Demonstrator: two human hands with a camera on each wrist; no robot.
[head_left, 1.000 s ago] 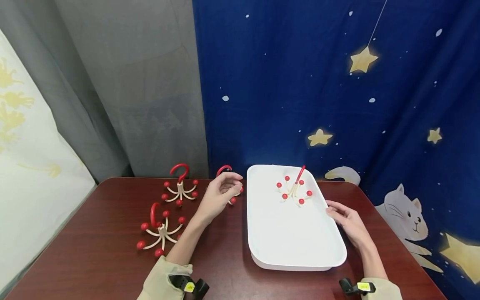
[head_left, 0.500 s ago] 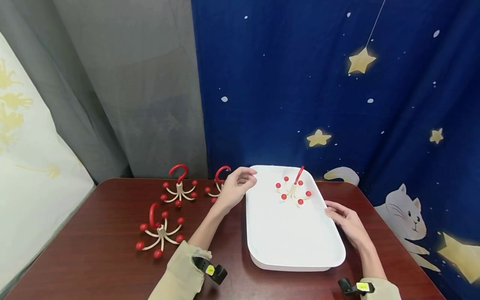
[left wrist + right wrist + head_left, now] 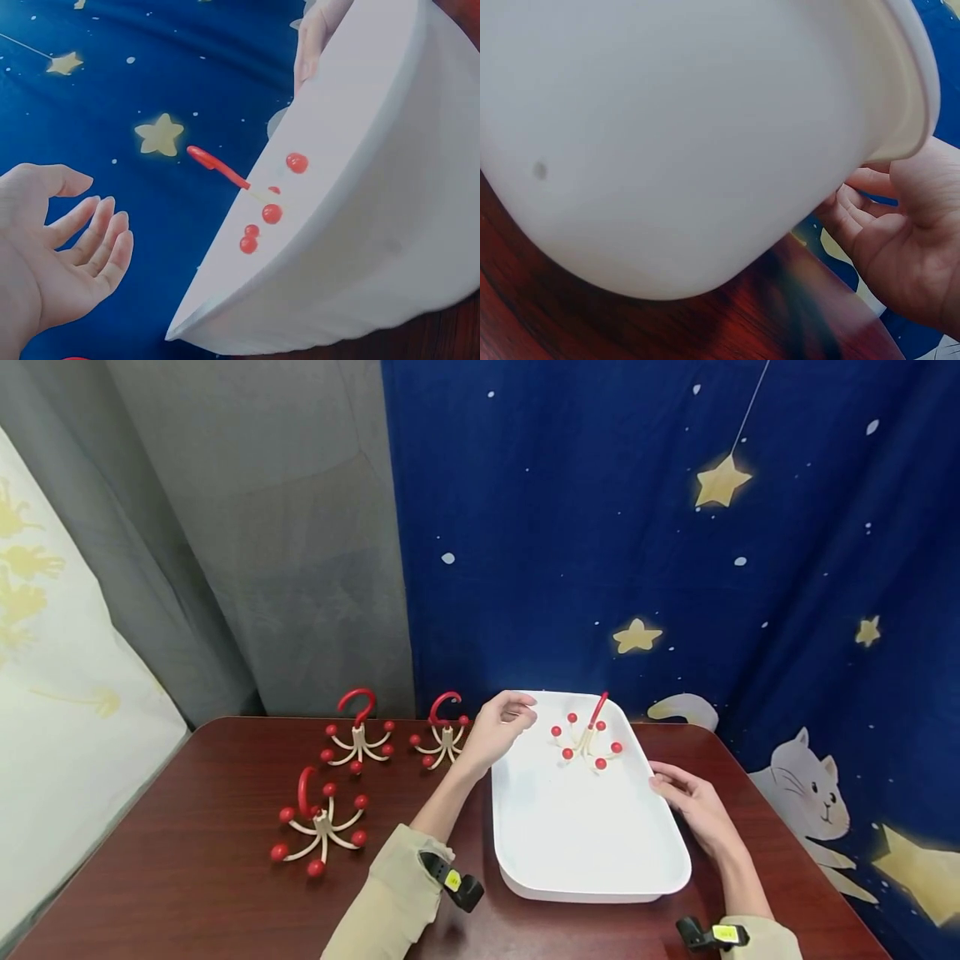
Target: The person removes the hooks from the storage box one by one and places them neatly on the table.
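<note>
In the head view my left hand (image 3: 504, 727), fingers loosely bent and holding nothing, hangs over the white tray's (image 3: 592, 868) far left rim. Beside the tray's right wall, my right hand (image 3: 697, 802) has its relaxed fingers and thumb right at the rim. A claw-shaped hanger (image 3: 587, 742) with a red hook and cream arms tipped with red balls stands in the tray's far half. Left of the tray are three similar ones: one hanger (image 3: 447, 741) nearest my left forearm, another hanger (image 3: 360, 744) at the back, and a third hanger (image 3: 323, 823) closer to me.
The dark reddish-brown table (image 3: 187, 868) carries everything. Behind its far edge hangs a blue star-patterned curtain (image 3: 540, 568), with a grey curtain (image 3: 300, 568) to the left. The deep tray wall (image 3: 390, 247) rises beside my left hand in the left wrist view.
My left hand has moved right, from in front of the hanger beside the tray to over the tray's left rim, uncovering that hanger. My right hand and the tray have stayed in place.
</note>
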